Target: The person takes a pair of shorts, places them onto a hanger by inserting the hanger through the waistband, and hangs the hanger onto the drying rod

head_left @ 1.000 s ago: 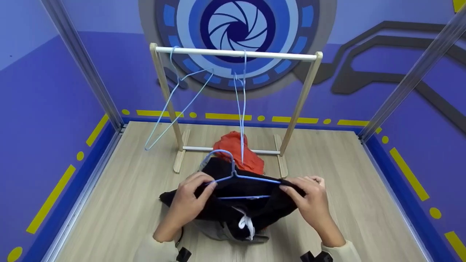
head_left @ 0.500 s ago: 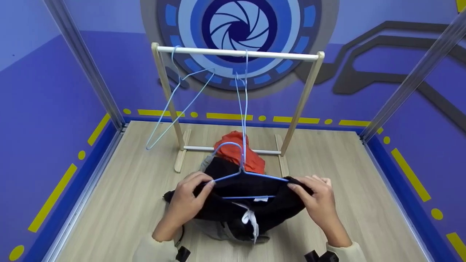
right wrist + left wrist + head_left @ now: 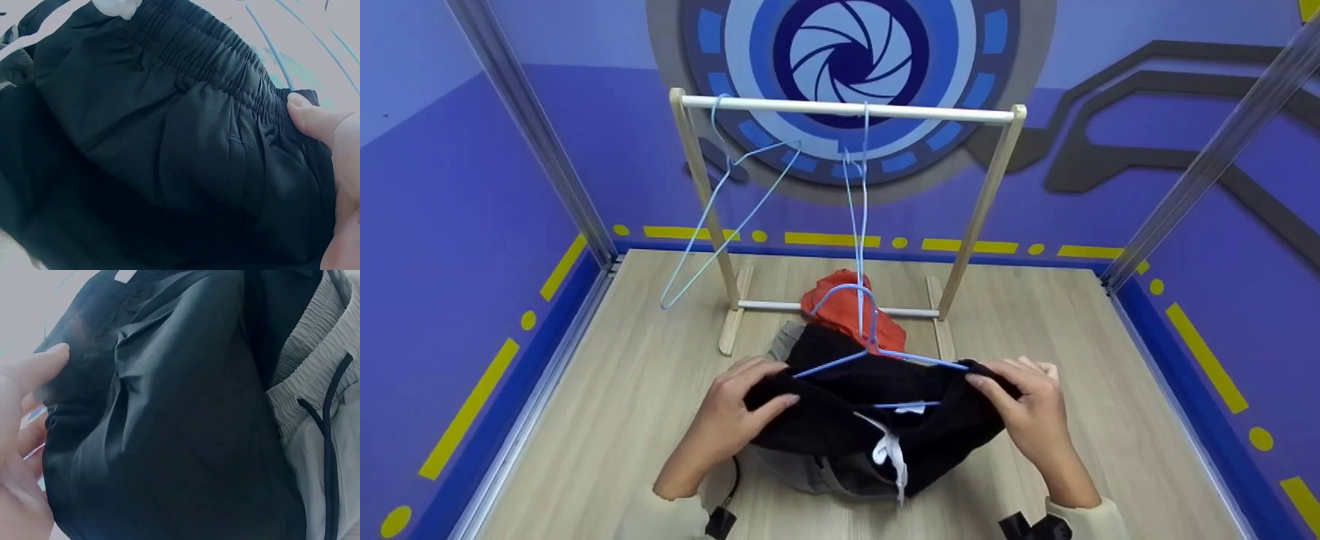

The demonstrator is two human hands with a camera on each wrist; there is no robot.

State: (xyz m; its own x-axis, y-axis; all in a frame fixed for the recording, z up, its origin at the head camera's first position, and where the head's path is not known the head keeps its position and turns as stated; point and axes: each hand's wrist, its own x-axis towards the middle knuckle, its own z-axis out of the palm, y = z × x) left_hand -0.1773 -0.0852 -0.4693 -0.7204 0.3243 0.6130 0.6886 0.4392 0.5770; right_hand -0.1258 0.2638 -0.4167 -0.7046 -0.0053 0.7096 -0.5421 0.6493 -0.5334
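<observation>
Both hands hold up black shorts (image 3: 825, 424) by the gathered waistband, with a white drawstring (image 3: 891, 454) dangling at the front. Inside the waist sits a blue hanger (image 3: 919, 360), its hook standing above the opening. My left hand (image 3: 731, 412) pinches the left side of the waistband, thumb in front, just beyond the hanger's visible left arm. On the other side, my right hand (image 3: 1027, 401) pinches the waistband where the hanger's right arm enters the cloth; the thumb (image 3: 315, 118) presses there in the right wrist view. Grey shorts (image 3: 315, 461) with a black drawstring lie beneath.
Behind stands a wooden rack (image 3: 780, 106) with a light-blue hanger (image 3: 697, 232) at its left and another hanger (image 3: 864, 217) mid-bar. An orange-red cloth (image 3: 889, 334) lies at the rack's base. Purple panels (image 3: 465, 225) and metal posts (image 3: 540, 135) enclose the table (image 3: 577, 405).
The blue hanger has shifted right and its hook rises higher. My right hand has moved right with the waistband. My left thumb has come off the hanger's left arm onto the cloth.
</observation>
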